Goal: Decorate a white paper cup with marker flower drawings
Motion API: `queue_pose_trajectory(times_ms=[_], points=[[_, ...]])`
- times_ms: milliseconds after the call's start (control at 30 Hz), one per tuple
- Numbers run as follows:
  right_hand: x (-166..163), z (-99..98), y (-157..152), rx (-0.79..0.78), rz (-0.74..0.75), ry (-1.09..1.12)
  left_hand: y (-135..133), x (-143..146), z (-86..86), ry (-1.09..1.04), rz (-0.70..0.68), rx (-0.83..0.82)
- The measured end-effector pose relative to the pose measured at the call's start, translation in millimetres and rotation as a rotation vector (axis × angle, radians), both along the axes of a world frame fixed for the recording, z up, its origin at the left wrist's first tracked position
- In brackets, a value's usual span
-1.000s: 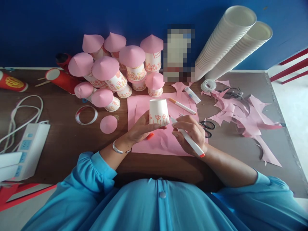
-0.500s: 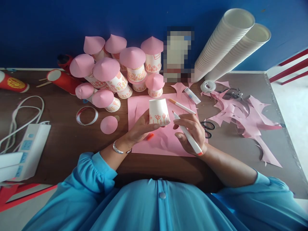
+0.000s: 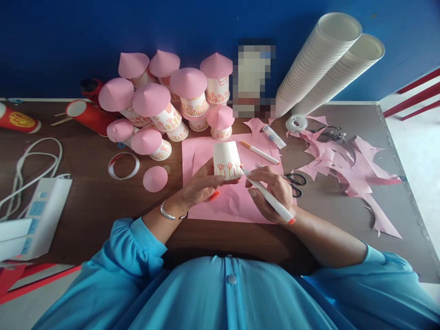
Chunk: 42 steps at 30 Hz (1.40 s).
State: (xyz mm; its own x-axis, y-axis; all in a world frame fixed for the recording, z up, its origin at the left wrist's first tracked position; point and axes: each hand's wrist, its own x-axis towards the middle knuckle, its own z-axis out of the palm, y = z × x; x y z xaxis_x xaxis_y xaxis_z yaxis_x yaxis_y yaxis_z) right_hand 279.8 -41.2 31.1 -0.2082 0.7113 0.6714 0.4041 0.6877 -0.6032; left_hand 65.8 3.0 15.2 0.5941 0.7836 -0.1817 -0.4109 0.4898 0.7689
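My left hand is closed around a white paper cup, held upside down above pink paper. Red-orange flowers are drawn along the cup's wide rim. Between the fingers of my right hand is a white marker with a red-orange end. Its tip is at the right side of the cup, by the drawn flowers; whether it touches cannot be made out. A red marker cap lies on the pink paper below the cup. Behind it rests an orange-and-white marker.
Several decorated cups with pink cone roofs stand at the back left. Two tall stacks of paper cups lean at the back right. Pink scraps, scissors and a tape roll lie rightward; a power strip lies left.
My right hand has brought the marker tip down and left, to the cup's right side. In my left hand, the cup has turned slightly.
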Motion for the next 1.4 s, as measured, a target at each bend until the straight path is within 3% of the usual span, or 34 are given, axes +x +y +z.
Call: queue_pose_trajectory(times_ms=[400,733,900,1000,1167,1400], points=[[-3,-2.9,1,0.041,0.074,0.025,1,1,1.6,0.007,-0.094,0.053],[-1,0.6,1,0.045,0.073,0.028,0,2,1.2,0.116,0.035,0.085],[0,-1.0,-1,0.053,0.032,0.023,0,0,-0.1,0.151,0.033,0.078],[0,-3.2,1,0.077,-0.022,-0.002,1,-1,-6.0,0.241,0.109,0.21],[0,-9.3,9,0.054,-0.111,-0.051,1,-3,-11.5,0.661,0.239,0.609],[6,-23.7,21,-0.01,-0.142,-0.033,10,0,-11.8,0.991,0.187,0.753]])
